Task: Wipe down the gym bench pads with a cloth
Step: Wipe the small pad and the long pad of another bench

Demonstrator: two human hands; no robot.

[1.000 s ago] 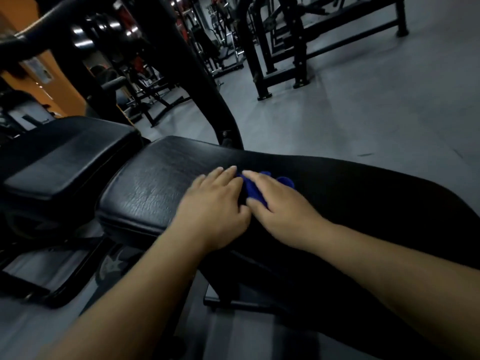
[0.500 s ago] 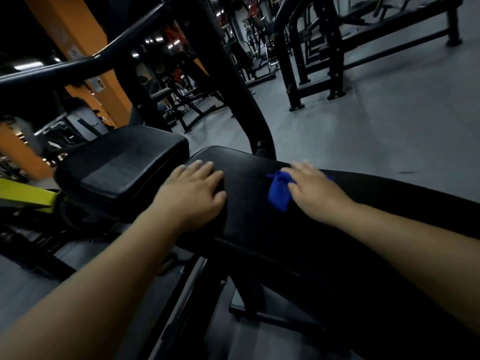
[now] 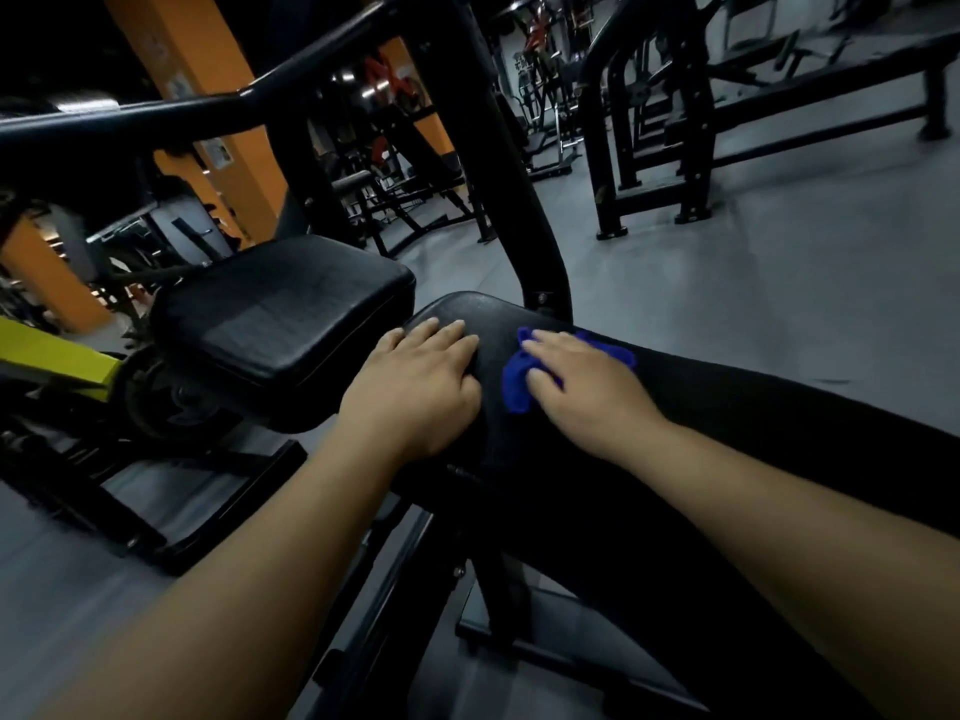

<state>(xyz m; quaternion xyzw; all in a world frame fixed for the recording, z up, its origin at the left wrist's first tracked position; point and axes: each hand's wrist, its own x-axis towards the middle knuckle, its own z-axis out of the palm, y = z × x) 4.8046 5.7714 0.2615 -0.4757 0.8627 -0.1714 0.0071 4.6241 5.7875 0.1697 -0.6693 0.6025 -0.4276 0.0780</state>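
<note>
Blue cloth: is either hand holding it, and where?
Not gripped: the right hand presses flat on the blue cloth, over its middle, on the bench pad. The left hand rests empty beside it.

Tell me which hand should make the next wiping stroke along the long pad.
Right. The right hand presses the blue cloth onto the long pad; the left hand rests bare on the pad's end beside it, holding no cloth.
</note>
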